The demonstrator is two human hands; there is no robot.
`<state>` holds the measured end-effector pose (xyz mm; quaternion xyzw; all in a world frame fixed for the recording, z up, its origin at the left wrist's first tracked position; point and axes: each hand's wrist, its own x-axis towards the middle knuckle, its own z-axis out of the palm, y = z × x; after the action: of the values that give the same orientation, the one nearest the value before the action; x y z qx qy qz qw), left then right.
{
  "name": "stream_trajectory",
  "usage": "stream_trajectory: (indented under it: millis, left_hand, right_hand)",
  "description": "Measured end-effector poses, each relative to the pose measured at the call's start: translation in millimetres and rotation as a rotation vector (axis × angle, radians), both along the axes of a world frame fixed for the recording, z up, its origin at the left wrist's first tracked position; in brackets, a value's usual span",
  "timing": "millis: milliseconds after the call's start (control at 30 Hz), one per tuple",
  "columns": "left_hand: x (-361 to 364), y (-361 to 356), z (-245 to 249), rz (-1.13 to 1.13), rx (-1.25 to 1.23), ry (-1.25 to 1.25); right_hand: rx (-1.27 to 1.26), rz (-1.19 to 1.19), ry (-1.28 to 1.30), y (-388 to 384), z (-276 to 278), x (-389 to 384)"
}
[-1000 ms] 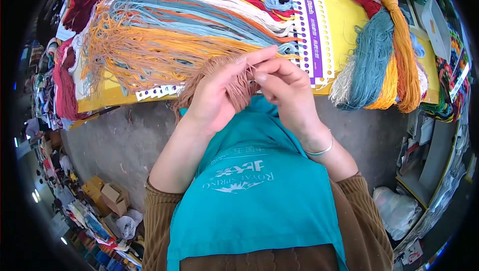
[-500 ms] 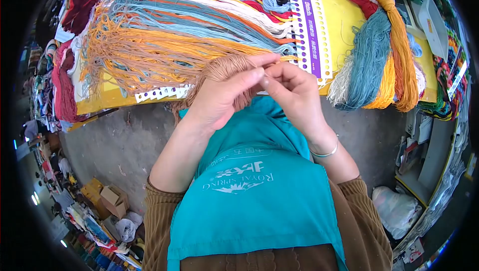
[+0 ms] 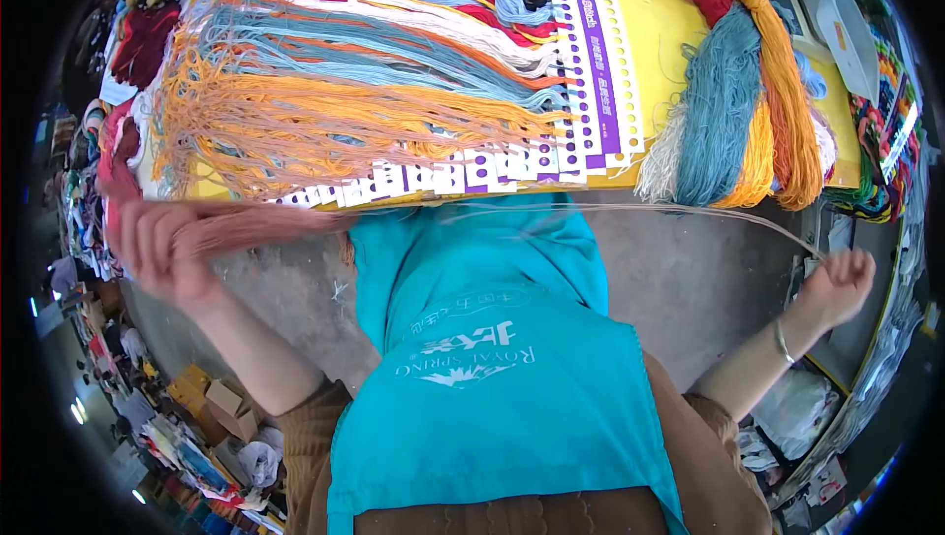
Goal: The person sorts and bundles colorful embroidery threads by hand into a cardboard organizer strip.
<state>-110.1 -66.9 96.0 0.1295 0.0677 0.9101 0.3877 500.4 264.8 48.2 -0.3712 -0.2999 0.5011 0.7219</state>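
My left hand (image 3: 162,251), slightly blurred, is wrapped round a hank of tan-pink embroidery thread (image 3: 266,227) beyond the left part of the table's front edge. From the hank a few thin strands (image 3: 679,208) stretch across in front of me to the far right. Their other end is pinched in the closed fingers of my right hand (image 3: 839,287), which is held out wide. Between my hands, on the table, lie punched thread cards (image 3: 594,72) with purple strips, stacked and fanned. Orange, tan, teal, white and red threads (image 3: 364,112) run leftward from their holes.
Large thread hanks in teal (image 3: 724,92) and orange (image 3: 783,92) lie on the yellow table (image 3: 664,53) at right. A white plastic tray (image 3: 849,43) is behind them. Cardboard boxes (image 3: 231,407) and a plastic-wrapped bundle (image 3: 797,407) sit low on either side.
My hands were together over the bunched thread at the table edge. They have spread far apart, the hank going left and the strand ends going right, with the strands drawn out between.
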Motion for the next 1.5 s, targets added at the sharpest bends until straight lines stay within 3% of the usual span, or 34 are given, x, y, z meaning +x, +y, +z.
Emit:
stream_trajectory:
  millis: [67, 133, 200, 233, 267, 333, 400, 500, 600, 633, 733, 767, 833, 1067, 1267, 1500]
  left_hand:
    - [-4.3, -8.2, 5.8, 0.031, 0.062, 0.083]
    - [3.0, -2.5, 6.7, 0.010, 0.147, 0.110]
    - [35.2, 34.9, -7.1, -0.185, 0.057, 0.163]
    - [50.1, 49.4, -24.8, -0.327, -0.031, 0.141]
    - [65.1, 63.8, -42.5, -0.469, -0.117, 0.113]
    - [108.6, 92.9, -57.8, -0.638, -0.495, 0.104]
    - [150.7, 123.8, -54.2, -0.616, -0.812, 0.612]
    - [182.7, 143.6, -61.0, -0.630, -0.904, 0.625]
    - [186.5, 150.2, -81.6, -0.628, -0.895, 0.669]
    - [187.6, 152.4, -84.2, -0.605, -0.916, 0.672]
    - [190.2, 158.4, -90.1, -0.583, -0.998, 0.699]
    - [190.5, 159.1, -91.0, -0.581, -1.032, 0.711]
    - [189.6, 160.8, -89.3, -0.606, -1.108, 0.604]
    - [200.4, 165.4, -82.1, -0.668, -1.189, 0.394]
    - [214.1, 177.3, -100.5, -0.637, -1.150, 0.570]
    - [207.2, 185.1, -105.8, -0.663, -1.205, 0.602]
  right_hand:
    - [0.224, -0.119, -0.237, -5.6, 12.7, 32.3]
    - [0.230, -0.285, -0.587, -13.8, 22.4, -12.5]
    - [0.154, -0.083, -0.847, -26.5, 11.4, -75.8]
    - [0.066, 0.174, -0.737, -39.5, 4.7, -111.6]
    - [-0.097, 0.314, -0.909, -51.7, 4.8, -145.0]
    - [0.051, 0.823, -0.767, -62.5, -18.5, -193.9]
    - [0.083, 1.124, -0.610, -76.9, -25.8, -230.8]
    - [-0.004, 1.229, -0.396, -89.7, -34.9, -259.1]
    - [0.052, 1.280, -0.560, -87.1, -38.6, -262.2]
    - [-0.010, 1.227, -0.518, -89.0, -39.8, -263.7]
    - [-0.030, 1.097, -0.828, -82.1, -45.6, -262.6]
    - [0.000, 1.021, -0.825, -77.9, -51.6, -263.4]
    - [0.060, 0.868, -0.818, -65.2, -70.1, -264.6]
    - [0.048, 0.909, -0.990, -44.9, -92.1, -262.5]
    - [0.032, 0.949, -0.956, -43.8, -91.2, -259.4]
    - [-0.049, 1.023, -0.748, -54.2, -93.4, -263.3]
